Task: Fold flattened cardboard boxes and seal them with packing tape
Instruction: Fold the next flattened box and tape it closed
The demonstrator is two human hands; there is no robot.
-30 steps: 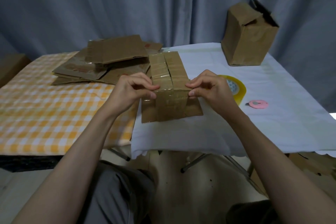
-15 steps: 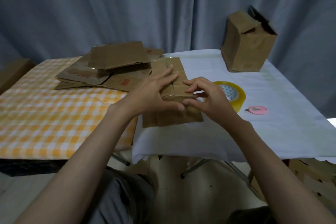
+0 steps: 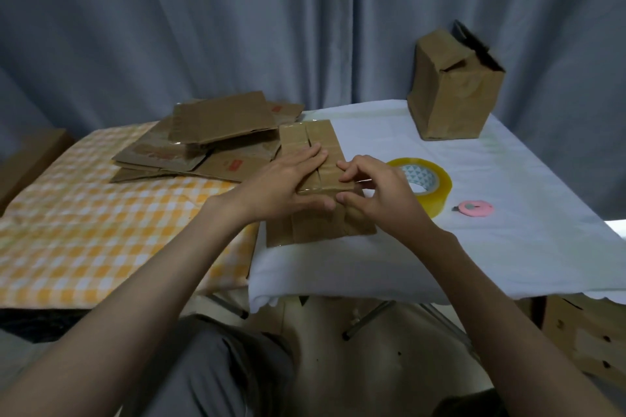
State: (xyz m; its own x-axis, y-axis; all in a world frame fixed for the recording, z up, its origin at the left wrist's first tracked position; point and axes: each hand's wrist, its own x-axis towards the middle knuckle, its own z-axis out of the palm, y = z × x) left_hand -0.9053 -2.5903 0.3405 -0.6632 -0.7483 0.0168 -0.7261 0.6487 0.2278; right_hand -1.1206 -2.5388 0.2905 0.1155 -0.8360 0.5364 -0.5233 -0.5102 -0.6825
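Observation:
A small brown cardboard box (image 3: pixel 316 223) with glossy tape along its top seam stands at the near edge of the white-covered table (image 3: pixel 491 247). My left hand (image 3: pixel 288 179) lies flat on the box top, fingers straight along the seam. My right hand (image 3: pixel 376 193) is at the box's right top edge with fingers curled, thumb and fingertips touching the cardboard. A roll of yellowish packing tape (image 3: pixel 423 183) lies just right of the box, partly hidden by my right hand.
A pile of flattened cardboard boxes (image 3: pixel 210 145) lies at the back on the orange checked cloth (image 3: pixel 84 230). An assembled brown box (image 3: pixel 454 91) stands at the back right. A small pink cutter (image 3: pixel 474 208) lies right of the tape roll.
My left hand let go of the box's left edge and now lies flat on top of it. My right hand shifted a little along the right edge. The camera view tilted down slightly.

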